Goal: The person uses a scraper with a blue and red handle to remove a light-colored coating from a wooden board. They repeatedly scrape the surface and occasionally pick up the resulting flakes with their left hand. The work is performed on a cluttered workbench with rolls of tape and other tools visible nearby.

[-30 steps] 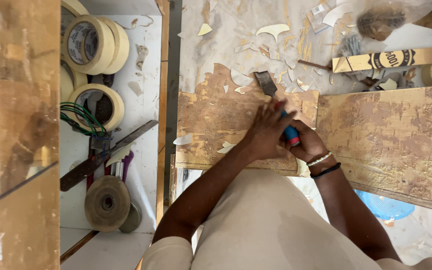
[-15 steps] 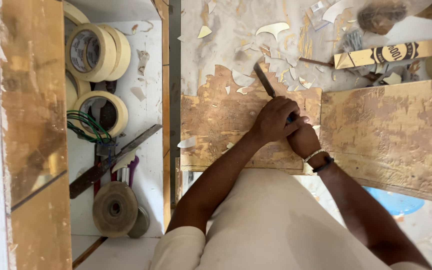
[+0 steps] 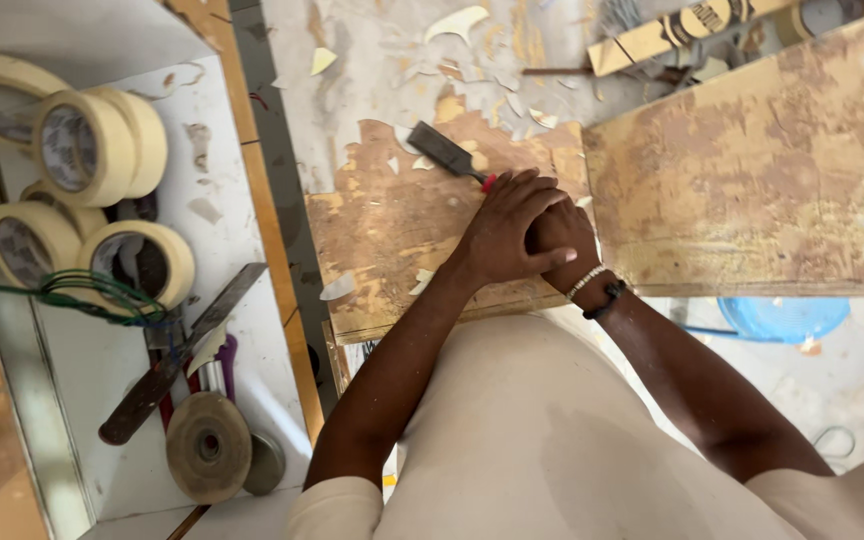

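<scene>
Chisel handle (image 3: 489, 183) (mostly under hands)

You wear a cream short-sleeved shirt and matching cream trousers, both arms bare below the sleeves, with a pale beaded bracelet (image 3: 586, 282) and a black band (image 3: 604, 299) side by side on your right wrist.
</scene>
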